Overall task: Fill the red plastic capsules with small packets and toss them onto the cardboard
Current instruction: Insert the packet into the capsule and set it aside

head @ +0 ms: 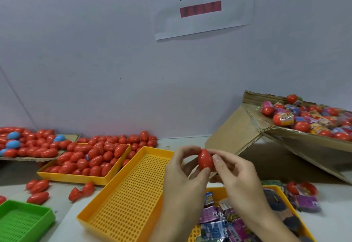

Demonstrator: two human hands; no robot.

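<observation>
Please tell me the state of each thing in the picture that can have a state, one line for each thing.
Red capsule: closed, upright, gripped by both hands above the trays.
Left hand: fingers curled on the capsule.
Right hand: fingers curled on the capsule.
Middle yellow tray: holds nothing.
Far yellow tray: heaped with closed red capsules.
Near yellow tray: holds small packets.
Cardboard box: tilted, holding capsules and packets.
Green tray: holds nothing.

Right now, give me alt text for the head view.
Both hands, left hand and right hand, hold one closed red capsule above yellow trays. Packets lie below; a tilted cardboard box of filled capsules stands at right.
</observation>
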